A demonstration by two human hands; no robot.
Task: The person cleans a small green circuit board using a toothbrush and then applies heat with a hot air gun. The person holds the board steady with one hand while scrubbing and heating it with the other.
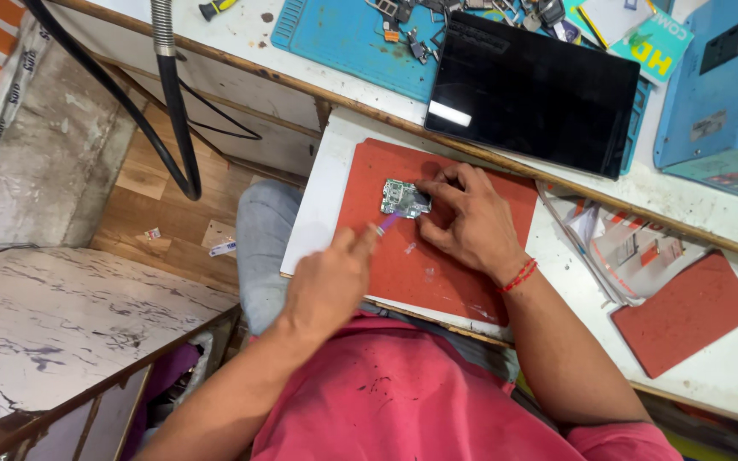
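A small green circuit board (404, 198) lies near the top edge of a red mat (437, 256), and everything else is easiest placed from that mat. The right hand (470, 220) rests on the mat just right of the board, fingertips curled onto the board's right edge and pinning it flat. The left hand (328, 282) comes in from the mat's lower left, fingers closed around a thin purple-tipped tool (389, 222) whose tip touches or nearly touches the board's lower edge; I cannot tell which. The mat sits on a white board (322, 205) laid across the person's lap. Beyond the mat's far edge a dark tablet (533, 90) lies face up on the workbench (241, 30), with a blue mat (343, 38) of small parts behind it. A second, smaller red pad (683, 312) lies to the mat's right. The risk I see is the board slipping: it is held only by fingertip pressure on one side, so a push from the tool could make it pivot or skid toward the mat's left edge and off onto the floor. Pressing too hard with the tool could also scrape or lift a tiny part, and the lap board itself may tip if a knee shifts.
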